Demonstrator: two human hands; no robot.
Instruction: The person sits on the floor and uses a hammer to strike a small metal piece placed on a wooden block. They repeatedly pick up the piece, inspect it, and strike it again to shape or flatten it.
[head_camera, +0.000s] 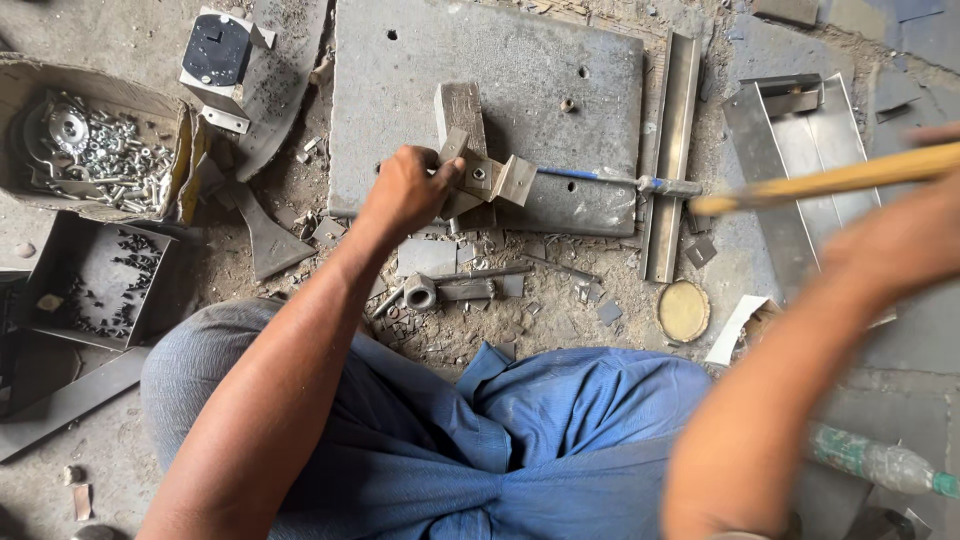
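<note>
My left hand (405, 188) grips a small bent metal bracket (488, 178) with a nut on it, pressing it onto a worn wooden block (460, 105) that stands on a thick grey steel plate (520, 70). My right hand (905, 235) is raised and blurred at the right, shut on a yellow wooden handle (830, 180) that points left toward the bracket. The handle's head is not clear in the blur. A blue-handled tool (600, 176) lies on the plate just right of the bracket.
A cardboard box of bolts and nuts (95, 150) and a dark tray of small screws (100, 275) sit at the left. Metal channels (672, 150), a folded sheet tray (800, 140), a round lid (684, 310) and scattered offcuts (440, 290) surround my crossed legs.
</note>
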